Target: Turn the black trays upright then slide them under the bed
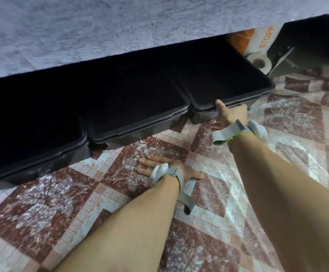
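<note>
Three black trays stand upright side by side on the floor, each partly under the bed [81,36]. The left tray [42,154] and the middle tray [140,126] touch at their corners. My right hand [230,114] grips the near rim of the right tray [238,99], thumb on top of the rim and fingers under it. My left hand [167,169] lies flat on the floor in front of the middle tray, fingers spread, holding nothing. Both wrists wear grey straps with white devices.
The bed's grey-blue cover hangs over the trays' far halves. At the right, under the bed, are an orange and white box [257,38], a toilet paper roll [259,61] and a dark object [297,50]. The floor [277,173] is patterned red and white.
</note>
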Demonstrator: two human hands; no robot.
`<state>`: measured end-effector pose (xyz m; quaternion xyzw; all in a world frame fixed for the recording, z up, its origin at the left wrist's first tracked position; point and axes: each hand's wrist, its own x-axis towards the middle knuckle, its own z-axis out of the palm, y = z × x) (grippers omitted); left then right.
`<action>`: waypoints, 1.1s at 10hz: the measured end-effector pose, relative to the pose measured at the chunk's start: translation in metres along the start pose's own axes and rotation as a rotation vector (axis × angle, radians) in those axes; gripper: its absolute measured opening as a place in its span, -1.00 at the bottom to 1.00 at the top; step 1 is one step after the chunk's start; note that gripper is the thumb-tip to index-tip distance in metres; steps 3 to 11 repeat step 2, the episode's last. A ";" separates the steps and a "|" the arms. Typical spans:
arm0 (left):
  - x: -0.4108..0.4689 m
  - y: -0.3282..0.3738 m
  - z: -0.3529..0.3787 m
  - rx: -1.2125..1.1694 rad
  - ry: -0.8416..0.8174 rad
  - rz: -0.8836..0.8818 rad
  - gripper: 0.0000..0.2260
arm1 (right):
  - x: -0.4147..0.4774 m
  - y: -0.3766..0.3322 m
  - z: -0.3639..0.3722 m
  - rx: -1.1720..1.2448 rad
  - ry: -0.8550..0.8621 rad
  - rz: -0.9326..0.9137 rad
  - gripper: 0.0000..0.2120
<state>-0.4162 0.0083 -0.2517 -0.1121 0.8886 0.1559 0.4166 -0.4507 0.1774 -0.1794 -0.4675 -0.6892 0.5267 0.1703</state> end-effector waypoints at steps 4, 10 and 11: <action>0.031 0.004 0.001 0.156 -0.027 0.034 0.58 | -0.055 0.015 -0.020 -0.258 -0.130 -0.085 -0.46; 0.031 0.004 0.001 0.156 -0.027 0.034 0.58 | -0.055 0.015 -0.020 -0.258 -0.130 -0.085 -0.46; 0.031 0.004 0.001 0.156 -0.027 0.034 0.58 | -0.055 0.015 -0.020 -0.258 -0.130 -0.085 -0.46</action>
